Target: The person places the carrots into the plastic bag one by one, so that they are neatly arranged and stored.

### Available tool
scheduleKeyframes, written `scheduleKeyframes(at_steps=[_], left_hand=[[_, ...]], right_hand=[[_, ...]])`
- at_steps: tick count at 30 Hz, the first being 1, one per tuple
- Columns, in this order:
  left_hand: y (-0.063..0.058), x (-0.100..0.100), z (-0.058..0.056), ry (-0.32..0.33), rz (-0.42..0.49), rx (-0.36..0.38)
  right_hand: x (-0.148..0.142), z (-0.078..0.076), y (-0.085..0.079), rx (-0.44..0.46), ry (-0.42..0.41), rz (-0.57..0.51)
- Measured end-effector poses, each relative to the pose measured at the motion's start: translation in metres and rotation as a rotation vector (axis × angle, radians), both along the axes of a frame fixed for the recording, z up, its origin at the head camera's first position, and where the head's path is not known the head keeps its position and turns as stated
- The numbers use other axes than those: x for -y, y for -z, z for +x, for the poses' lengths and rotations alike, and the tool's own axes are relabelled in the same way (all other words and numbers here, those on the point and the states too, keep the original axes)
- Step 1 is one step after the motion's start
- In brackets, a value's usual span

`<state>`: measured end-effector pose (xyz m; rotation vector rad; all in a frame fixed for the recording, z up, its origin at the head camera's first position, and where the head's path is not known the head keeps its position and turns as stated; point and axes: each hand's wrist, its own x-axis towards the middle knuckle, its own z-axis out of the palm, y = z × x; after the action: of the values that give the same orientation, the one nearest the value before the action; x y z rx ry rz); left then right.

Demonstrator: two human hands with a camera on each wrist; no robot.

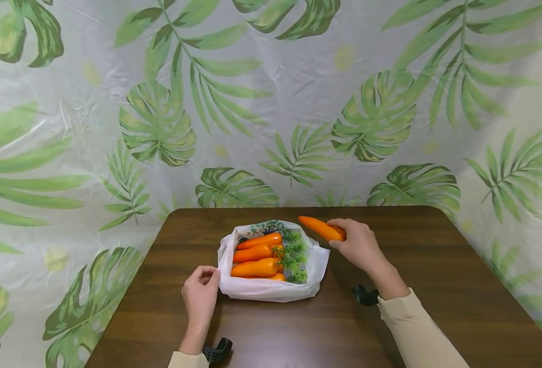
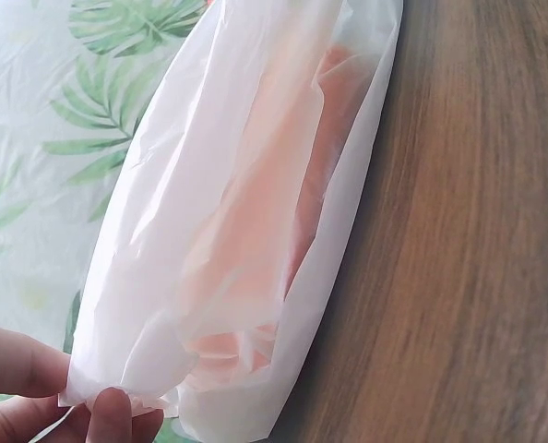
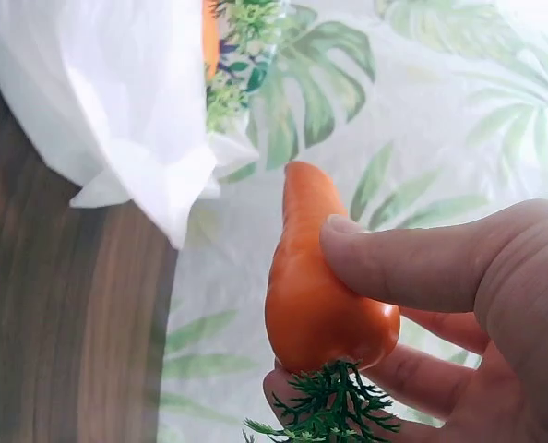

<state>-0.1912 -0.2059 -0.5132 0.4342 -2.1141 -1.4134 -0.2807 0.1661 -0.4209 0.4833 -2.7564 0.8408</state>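
Observation:
A white plastic bag (image 1: 275,289) lies on the table with its mouth spread wide, and several orange carrots (image 1: 254,267) with green tops (image 1: 293,255) show inside. My left hand (image 1: 200,291) pinches the bag's left edge between thumb and fingers; in the left wrist view, carrots glow faintly through the thin plastic. My right hand (image 1: 358,244) grips one carrot (image 1: 321,228) at its thick end, raised just right of the bag. Its narrow tip points left, toward the bag's back right corner. In the right wrist view, the leafy green top (image 3: 329,406) hangs below the fingers.
The brown wooden table (image 1: 418,255) has rounded far corners. Behind it hangs a pale curtain (image 1: 298,92) printed with green leaves. A black wrist device (image 1: 217,350) sits at the left wrist, another black device (image 1: 365,295) at the right.

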Motion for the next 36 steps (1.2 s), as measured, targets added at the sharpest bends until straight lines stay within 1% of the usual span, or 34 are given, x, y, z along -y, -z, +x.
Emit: scheduleKeyframes(at_steps=[11,18,22,29,36], left_hand=[[-0.001,0.001,-0.001,-0.007,0.019,-0.007],[0.0,0.003,0.0,-0.008,0.014,-0.001],[0.001,0.004,-0.001,-0.008,0.016,-0.002],[-0.002,0.002,0.0,-0.006,0.017,-0.015],[0.0,0.003,-0.001,-0.018,-0.002,-0.007]], right_hand=[[0.024,-0.006,-0.006,0.009,-0.072,0.01],[0.042,-0.009,-0.008,0.018,-0.11,0.045],[0.053,-0.013,-0.011,0.017,-0.146,0.074],[0.074,-0.02,-0.017,0.013,-0.247,0.137],[0.093,-0.029,-0.021,0.068,-0.344,0.151]])
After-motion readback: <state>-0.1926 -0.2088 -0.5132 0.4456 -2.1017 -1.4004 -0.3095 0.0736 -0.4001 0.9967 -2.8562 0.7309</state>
